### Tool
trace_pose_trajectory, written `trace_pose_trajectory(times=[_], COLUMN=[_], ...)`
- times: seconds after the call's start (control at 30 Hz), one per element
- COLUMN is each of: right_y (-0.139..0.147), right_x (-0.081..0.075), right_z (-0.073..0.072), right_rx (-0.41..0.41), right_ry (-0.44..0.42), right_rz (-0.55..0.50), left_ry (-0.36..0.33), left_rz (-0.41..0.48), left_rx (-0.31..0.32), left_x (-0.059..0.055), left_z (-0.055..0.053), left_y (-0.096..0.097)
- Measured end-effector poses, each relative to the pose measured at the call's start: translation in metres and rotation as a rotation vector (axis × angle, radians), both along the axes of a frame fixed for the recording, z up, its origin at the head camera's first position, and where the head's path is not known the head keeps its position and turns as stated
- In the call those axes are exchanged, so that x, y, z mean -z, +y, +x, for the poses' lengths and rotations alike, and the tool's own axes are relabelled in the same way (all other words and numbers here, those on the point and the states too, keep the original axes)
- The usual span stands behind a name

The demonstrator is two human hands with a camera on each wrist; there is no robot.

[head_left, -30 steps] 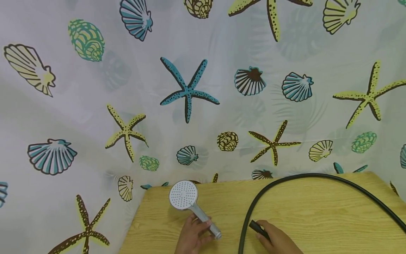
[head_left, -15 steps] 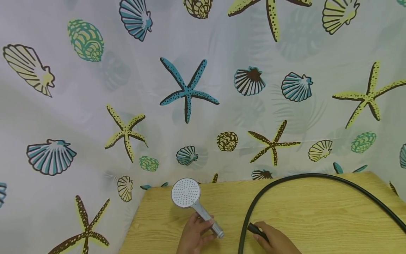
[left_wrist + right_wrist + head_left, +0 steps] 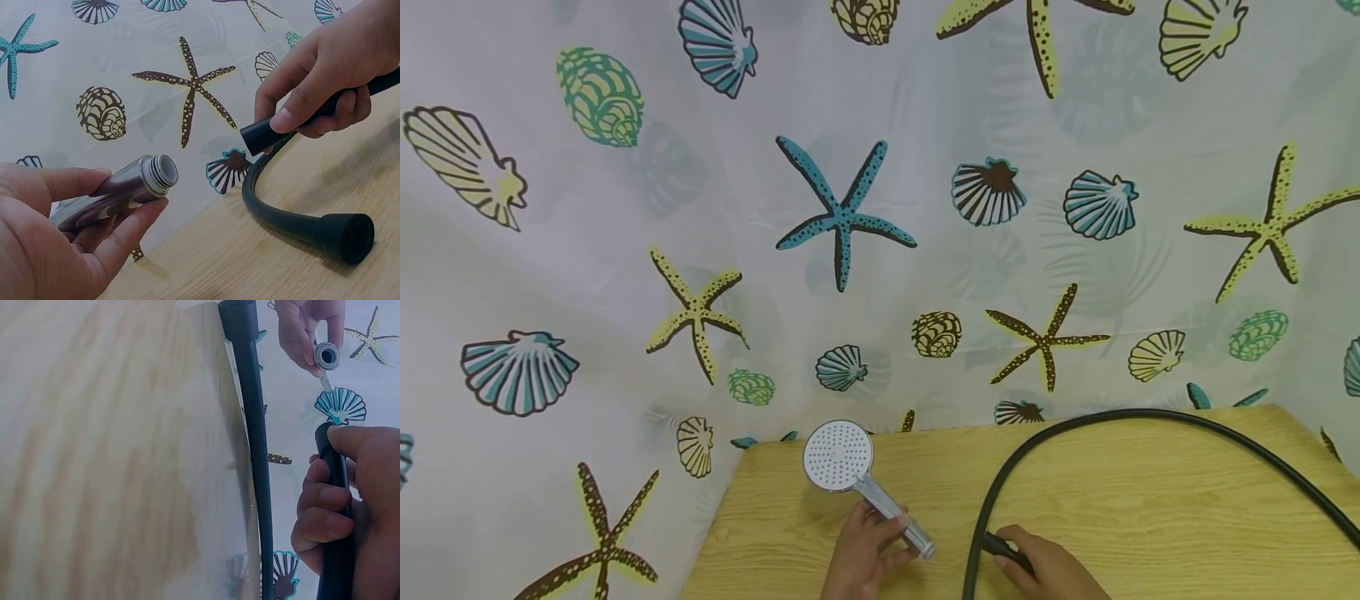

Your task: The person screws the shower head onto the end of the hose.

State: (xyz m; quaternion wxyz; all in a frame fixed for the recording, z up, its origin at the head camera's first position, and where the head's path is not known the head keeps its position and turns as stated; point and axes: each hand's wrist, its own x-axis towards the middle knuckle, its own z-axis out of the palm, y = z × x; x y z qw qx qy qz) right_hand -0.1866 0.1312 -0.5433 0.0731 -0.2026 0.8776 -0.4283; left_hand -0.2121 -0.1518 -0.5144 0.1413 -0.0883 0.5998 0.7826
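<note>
A hand shower (image 3: 838,456) with a round white spray face and silver handle is tilted above the table, its face toward the head camera. My left hand (image 3: 861,560) grips the handle near its lower end. In the left wrist view, the threaded end (image 3: 161,172) of the handle points right and stands bare. My right hand (image 3: 1051,569) holds one end of a black shower hose (image 3: 259,136), its tip poking past the thumb. Hose tip and threaded end face each other across a gap. The hose's other, flared end (image 3: 347,239) lies on the table.
The hose's long curve (image 3: 1131,413) arches over the right of the wooden table (image 3: 1150,500), passing just left of my right hand. A white curtain (image 3: 917,275) printed with shells and starfish hangs behind and beside the table.
My left hand and the hand shower have shifted a little right. My right hand has edged left with the hose end, so the gap between them is narrower.
</note>
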Motion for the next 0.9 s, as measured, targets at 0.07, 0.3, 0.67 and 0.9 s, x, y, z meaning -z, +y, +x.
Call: trace_pose_trajectory(times=[0.07,0.3,0.67,0.9], right_y=[-0.0002,-0.0015,-0.0039,-0.0045], right_x=[-0.001,-0.0039,-0.0044,-0.0019], right_z=[0.0002,0.001,0.0016,0.0017], right_rx=[-0.004,-0.016,-0.022,-0.035], right_ry=[-0.002,-0.012,-0.035,-0.036], right_rz=[0.006,0.002,-0.007,-0.02], left_ry=[-0.002,0.008,0.007,0.021], left_rz=[0.001,0.018,0.042,0.044], left_rx=[0.002,-0.003,-0.019,-0.027], left_x=[-0.0003,0.001,0.0029,0.0019], left_z=[-0.0011,-0.0043,-0.0035,-0.002], left_y=[0.0008,0.0026,0.0052,0.0086])
